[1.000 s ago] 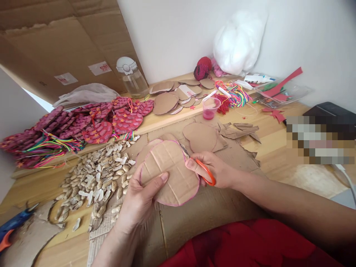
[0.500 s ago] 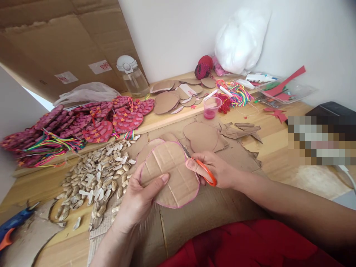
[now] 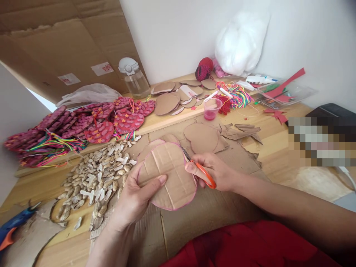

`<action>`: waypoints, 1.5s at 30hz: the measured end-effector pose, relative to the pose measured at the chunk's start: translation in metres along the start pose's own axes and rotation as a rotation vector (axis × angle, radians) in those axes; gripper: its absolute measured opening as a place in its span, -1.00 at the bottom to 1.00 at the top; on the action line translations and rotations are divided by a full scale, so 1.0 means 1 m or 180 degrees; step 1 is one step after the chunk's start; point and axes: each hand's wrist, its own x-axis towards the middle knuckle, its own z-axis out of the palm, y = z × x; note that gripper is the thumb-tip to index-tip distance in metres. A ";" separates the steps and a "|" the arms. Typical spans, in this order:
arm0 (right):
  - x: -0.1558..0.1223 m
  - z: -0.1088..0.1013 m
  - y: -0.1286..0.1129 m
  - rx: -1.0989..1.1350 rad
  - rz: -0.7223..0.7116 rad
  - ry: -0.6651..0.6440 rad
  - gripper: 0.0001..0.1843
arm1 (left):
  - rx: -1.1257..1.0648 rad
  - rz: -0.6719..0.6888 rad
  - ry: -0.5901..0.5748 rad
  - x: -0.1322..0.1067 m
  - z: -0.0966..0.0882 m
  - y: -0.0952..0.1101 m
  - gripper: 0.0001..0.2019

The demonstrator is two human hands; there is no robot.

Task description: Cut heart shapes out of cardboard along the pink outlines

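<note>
My left hand (image 3: 133, 198) grips a round cardboard piece (image 3: 169, 174) edged in pink, thumb lying on top of it. My right hand (image 3: 215, 172) is closed on orange-handled scissors (image 3: 200, 170); their blades meet the cardboard's upper right edge. Both hands hover above a flat cardboard sheet (image 3: 211, 207) on the wooden table. A second pink-edged cardboard shape lies just behind the held one.
A heap of pale shells (image 3: 94, 178) lies at left. Pink decorated pieces with coloured cords (image 3: 83, 126) pile along the back left. Cut cardboard rounds (image 3: 178, 96), a pink cup (image 3: 210, 108), a water bottle (image 3: 133, 78), yarn and a white bag stand behind. A blue glue gun (image 3: 13, 224) sits far left.
The cardboard piece has turned slightly in my left hand and shifted a little left. The scissors have stayed at its upper right edge.
</note>
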 end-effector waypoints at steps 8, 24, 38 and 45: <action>-0.001 0.001 0.000 -0.0103 0.0041 0.0046 -0.46 | 0.0174 0.0070 -0.0023 0.003 -0.005 -0.004 -0.46; -0.002 0.002 -0.005 -0.0300 -0.0043 0.0055 -0.45 | 0.0172 0.0007 -0.0143 0.003 -0.008 0.007 -0.35; -0.002 -0.002 -0.005 -0.0637 0.0033 0.0018 -0.45 | 0.0372 -0.0120 -0.0266 0.006 -0.018 0.010 -0.45; -0.002 -0.001 -0.008 -0.0973 -0.0136 0.0006 -0.43 | 0.0327 -0.0096 -0.0279 0.004 -0.017 0.016 -0.46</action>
